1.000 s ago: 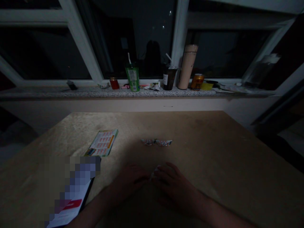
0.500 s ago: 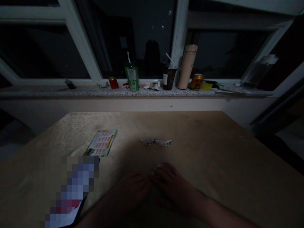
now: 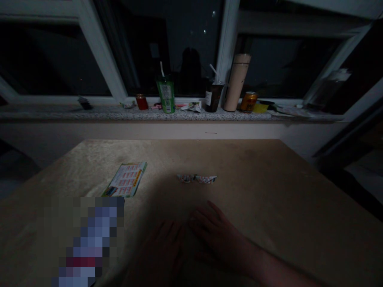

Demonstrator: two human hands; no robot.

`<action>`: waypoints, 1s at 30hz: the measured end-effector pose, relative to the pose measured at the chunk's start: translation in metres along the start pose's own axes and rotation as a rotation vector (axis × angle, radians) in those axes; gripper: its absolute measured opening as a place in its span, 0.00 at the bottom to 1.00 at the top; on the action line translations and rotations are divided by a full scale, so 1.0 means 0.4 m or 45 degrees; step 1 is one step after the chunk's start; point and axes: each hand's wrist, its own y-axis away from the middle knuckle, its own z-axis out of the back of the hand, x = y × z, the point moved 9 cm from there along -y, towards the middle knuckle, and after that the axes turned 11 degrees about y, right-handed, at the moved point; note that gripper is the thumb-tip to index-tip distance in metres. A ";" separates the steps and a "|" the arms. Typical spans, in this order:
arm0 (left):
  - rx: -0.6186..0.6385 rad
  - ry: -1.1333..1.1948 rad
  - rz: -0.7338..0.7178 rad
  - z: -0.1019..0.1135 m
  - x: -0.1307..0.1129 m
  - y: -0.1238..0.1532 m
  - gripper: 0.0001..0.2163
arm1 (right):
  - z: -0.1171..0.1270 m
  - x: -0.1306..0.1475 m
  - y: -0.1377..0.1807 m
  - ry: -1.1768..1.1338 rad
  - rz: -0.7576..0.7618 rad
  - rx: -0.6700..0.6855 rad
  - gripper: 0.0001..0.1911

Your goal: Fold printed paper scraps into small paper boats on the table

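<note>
On the near part of the table (image 3: 263, 175), the left hand (image 3: 166, 243) lay in deep shadow, back upward, its fingers pointing toward the window (image 3: 191, 36). Just beside it was the right hand (image 3: 209, 231), its fingers slanting inward and bent a little, the forefinger side nearest the left hand. I could not tell whether either hand was gripping anything: the palms were turned down and the light was too poor.

Beyond the fingertips, apart from both hands and near the middle of the table, lay a small patterned wrapper (image 3: 206, 179), wide at both ends and narrow at its dark centre; whether it was one piece or two was unclear. To the left of it a card (image 3: 127, 179) with rows of red print lay flat, and nearer the person was a long object (image 3: 95, 231) hidden by blurred blocks.

Along the windowsill (image 3: 179, 116) stood a red jar (image 3: 142, 103), a green cup (image 3: 166, 95) and a dark cup (image 3: 214, 99), both with straws, a tall pink flask (image 3: 237, 85) and a gold can (image 3: 248, 103).
</note>
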 end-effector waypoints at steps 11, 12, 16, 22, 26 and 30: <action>-0.311 -0.072 -0.122 0.009 -0.040 0.017 0.21 | -0.008 0.001 0.001 -0.004 -0.029 -0.027 0.33; -0.315 -0.070 -0.125 0.010 -0.038 0.018 0.23 | -0.009 -0.004 0.002 -0.024 -0.040 -0.021 0.32; -0.292 -0.059 -0.103 0.001 -0.025 0.018 0.26 | -0.010 -0.024 0.006 -0.066 -0.083 -0.035 0.27; -0.247 -0.019 -0.080 -0.021 -0.017 0.014 0.27 | -0.011 -0.026 0.005 -0.093 -0.101 -0.057 0.26; -0.188 0.029 -0.033 -0.025 -0.010 0.008 0.26 | -0.008 -0.026 0.006 -0.134 -0.123 -0.046 0.24; -0.132 -0.002 -0.047 -0.018 -0.015 0.003 0.25 | -0.005 -0.033 0.009 -0.163 -0.130 -0.064 0.24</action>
